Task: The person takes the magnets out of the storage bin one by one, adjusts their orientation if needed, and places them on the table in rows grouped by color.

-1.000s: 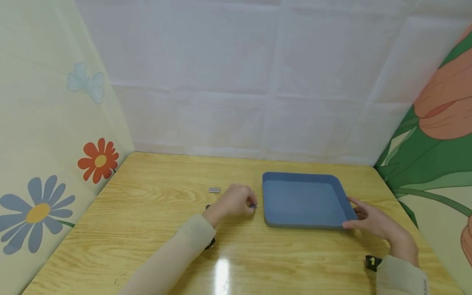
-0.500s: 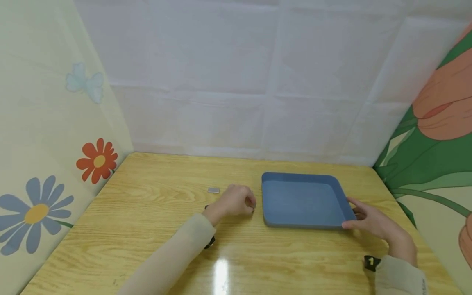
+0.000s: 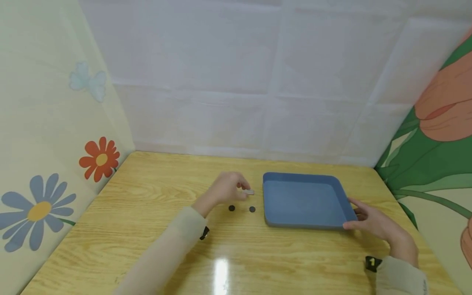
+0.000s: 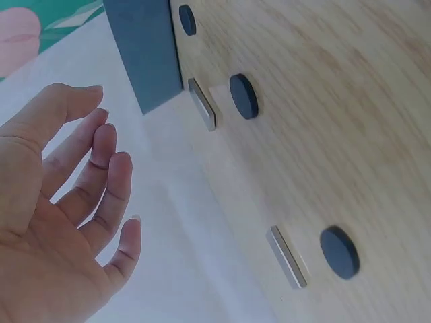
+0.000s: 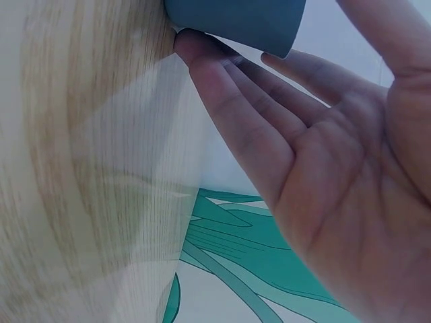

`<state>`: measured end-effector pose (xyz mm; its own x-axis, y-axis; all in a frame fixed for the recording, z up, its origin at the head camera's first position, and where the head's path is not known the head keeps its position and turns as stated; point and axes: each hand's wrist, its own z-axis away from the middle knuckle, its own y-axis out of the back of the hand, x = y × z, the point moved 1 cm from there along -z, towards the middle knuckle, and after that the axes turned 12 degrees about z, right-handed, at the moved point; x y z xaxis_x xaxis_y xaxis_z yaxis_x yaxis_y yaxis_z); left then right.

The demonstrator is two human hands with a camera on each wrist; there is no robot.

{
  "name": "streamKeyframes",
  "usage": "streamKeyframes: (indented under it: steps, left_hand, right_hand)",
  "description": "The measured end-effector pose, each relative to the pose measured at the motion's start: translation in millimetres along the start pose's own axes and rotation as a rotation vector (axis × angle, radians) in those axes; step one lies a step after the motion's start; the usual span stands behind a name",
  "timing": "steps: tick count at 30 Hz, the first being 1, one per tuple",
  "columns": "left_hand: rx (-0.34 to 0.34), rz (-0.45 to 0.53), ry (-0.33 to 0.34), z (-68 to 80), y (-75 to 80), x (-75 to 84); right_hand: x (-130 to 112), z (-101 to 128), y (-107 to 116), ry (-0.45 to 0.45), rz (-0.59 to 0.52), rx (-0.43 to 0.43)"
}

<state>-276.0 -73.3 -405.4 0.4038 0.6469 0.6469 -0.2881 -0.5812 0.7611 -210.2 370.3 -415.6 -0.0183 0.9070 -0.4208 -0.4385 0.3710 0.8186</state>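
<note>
In the head view my left hand (image 3: 226,186) hovers left of the blue tray (image 3: 263,198), with a small silver bar (image 3: 249,191) at its fingertips. The left wrist view has that bar (image 4: 202,104) on the table, clear of the loosely bent, empty fingers. A second silver bar (image 4: 287,258) lies farther left, beside a dark disc (image 4: 339,252). Two more dark discs (image 3: 231,208) lie nearer the tray. My right hand (image 3: 376,221) holds the tray's near right corner, its thumb at the front and its fingers along the right wall. One fingertip meets the tray's lower edge (image 5: 232,33).
The wooden table (image 3: 147,246) carries a bright light reflection near its front. A white cloth (image 3: 206,123) hangs behind it, and printed flower panels (image 3: 40,211) stand at both sides. Each wrist wears a dark strap (image 3: 373,263).
My left hand has lifted from near the tray's left side and moved back and slightly left. Two discs and the bar near the tray have come into view. The right hand and tray stay put.
</note>
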Motion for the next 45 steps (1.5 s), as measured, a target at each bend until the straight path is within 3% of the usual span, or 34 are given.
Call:
streamKeyframes:
  steps: [5, 12, 23, 35, 45]
  left_hand:
    - [0.031, -0.009, -0.019, 3.7, 4.9, -7.1]
    - [0.064, 0.036, 0.005, 13.7, 13.6, -17.8]
    - [0.125, 0.111, 0.067, 43.5, 30.7, -40.9]
    - [0.246, 0.066, 0.074, 71.8, 40.0, -58.1]
    - [0.306, -0.048, 0.100, 87.2, 40.0, -56.1]
  right_hand:
    - [0.1, -0.5, -0.9, 0.004, -0.006, -0.006]
    - [0.3, -0.2, 0.8, 0.005, -0.009, -0.020]
    - [-0.2, -0.4, 0.7, 0.009, -0.022, -0.031]
    - [0.3, 0.7, 2.3, 0.006, 0.006, -0.021]
    - [-0.9, 0.3, 1.5, 0.008, 0.018, -0.017]
